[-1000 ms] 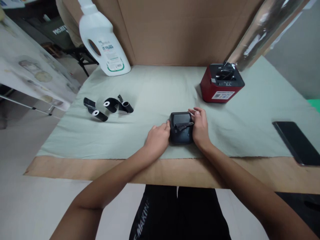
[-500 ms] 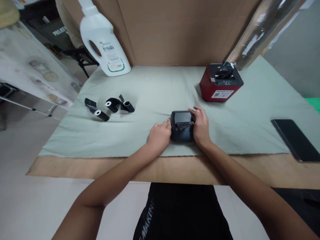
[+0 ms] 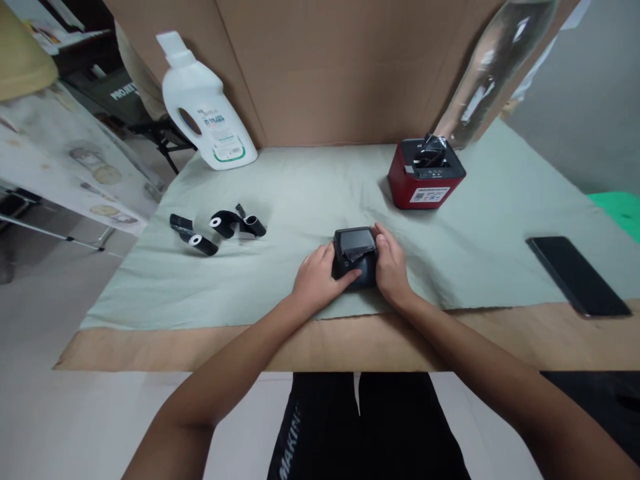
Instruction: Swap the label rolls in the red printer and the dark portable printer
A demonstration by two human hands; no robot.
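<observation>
A small black label printer with a grey window on top sits on the green cloth in front of me. A crumpled strip of dark film lies across it, below the window. My left hand grips the left side, its thumb reaching over the lower front. Along the right side, my right hand presses with its fingers together. Two black ribbon rolls joined by a loose band lie to the left, beside another partly unwound black ribbon roll.
A red box-shaped device with dark film in its top stands behind, to the right. A white detergent bottle and a clear plastic bottle are by the cardboard wall. A phone lies at the right.
My left thumb has come over onto the printer's front, and my right fingers have closed in along its side. The whole view has shifted slightly.
</observation>
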